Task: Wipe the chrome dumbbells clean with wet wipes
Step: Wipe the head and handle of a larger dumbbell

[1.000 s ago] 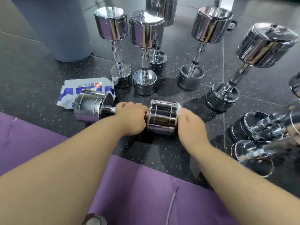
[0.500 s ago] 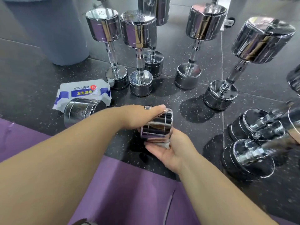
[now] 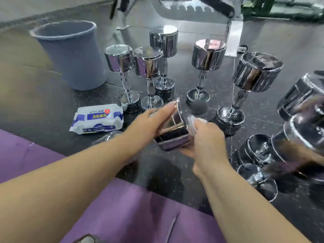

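I hold a small chrome dumbbell (image 3: 172,130) tilted above the dark floor. My left hand (image 3: 150,122) grips it from the left, fingers laid over the near head, and its other head (image 3: 108,137) peeks out blurred behind my left forearm. My right hand (image 3: 207,143) cups the near head from the right and below, pressing a white wet wipe (image 3: 192,120) against the chrome. The wet wipe pack (image 3: 98,121) lies on the floor to the left.
Several chrome dumbbells stand upright behind, the nearest (image 3: 150,76) just beyond my hands. More dumbbells (image 3: 259,153) lie at the right. A grey bucket (image 3: 70,55) stands at the back left. A purple mat (image 3: 122,213) covers the near floor.
The dumbbell lay flat on the floor a second ago; it has been lifted and tilted. My right hand moved from its end face to under and around the head. The view has tilted up.
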`<state>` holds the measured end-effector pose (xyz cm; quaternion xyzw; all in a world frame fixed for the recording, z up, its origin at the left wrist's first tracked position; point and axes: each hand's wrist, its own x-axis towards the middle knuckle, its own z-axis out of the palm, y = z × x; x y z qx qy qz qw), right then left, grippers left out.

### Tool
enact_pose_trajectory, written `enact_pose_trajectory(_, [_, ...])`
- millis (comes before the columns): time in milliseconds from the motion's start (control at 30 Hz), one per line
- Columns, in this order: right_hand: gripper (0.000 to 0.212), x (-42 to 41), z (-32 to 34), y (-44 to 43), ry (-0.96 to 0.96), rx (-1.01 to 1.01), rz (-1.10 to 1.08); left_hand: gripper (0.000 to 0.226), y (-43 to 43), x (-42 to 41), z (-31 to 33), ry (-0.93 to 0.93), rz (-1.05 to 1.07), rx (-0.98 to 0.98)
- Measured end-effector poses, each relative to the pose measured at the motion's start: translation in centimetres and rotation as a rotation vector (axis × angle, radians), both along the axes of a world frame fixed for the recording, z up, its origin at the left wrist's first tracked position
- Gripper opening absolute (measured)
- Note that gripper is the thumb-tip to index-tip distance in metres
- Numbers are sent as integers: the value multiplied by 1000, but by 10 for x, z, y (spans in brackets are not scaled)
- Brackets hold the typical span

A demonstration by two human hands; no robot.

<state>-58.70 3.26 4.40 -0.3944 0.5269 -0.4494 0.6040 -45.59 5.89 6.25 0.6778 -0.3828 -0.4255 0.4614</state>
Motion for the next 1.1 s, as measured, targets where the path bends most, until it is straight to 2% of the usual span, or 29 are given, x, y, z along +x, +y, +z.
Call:
enact_pose_trajectory(67, [16,-1,24,-3,85,-224,-53,51,-1,-9,14,309,-47,-94])
enact_pose_trajectory(100, [18,-4,37,-2,113,-310,-54,60,0,-15,17,414,-107,-156])
enact_pose_trajectory(167, [19,-7,63,-1,131,-432,-23,75,-1,-21,24,547,-134,-253])
enact_pose_trajectory(200, [17,-11,68,-1,138,-463,-8,75,-2,-22,23,587,-141,-279])
enact_pose_trajectory(333, [10,-23,66,2,137,-436,-34,76,-4,-35,21,616,-256,-316])
enact_pose_trajectory(467, [13,-24,63,3,105,-442,-49,83,0,-39,15,561,-336,-339])
enact_pose_trajectory(600, [14,-13,70,5,164,-438,39,82,0,-31,22,645,-211,-323])
enact_pose_trajectory(733, [23,1,90,3,365,-545,222,75,4,-13,28,681,-38,-262])
enact_pose_trajectory(833, [31,18,104,1,556,-664,473,68,14,2,29,718,20,-238])
enact_pose_trajectory(933, [36,29,111,15,712,-840,720,52,29,25,31,643,95,-232])
enact_pose_trajectory(1033, [41,16,110,23,825,-1004,780,48,33,36,31,580,93,-198])
enact_pose_trajectory(1100, [43,14,116,15,972,-954,756,44,32,32,33,551,97,-142])
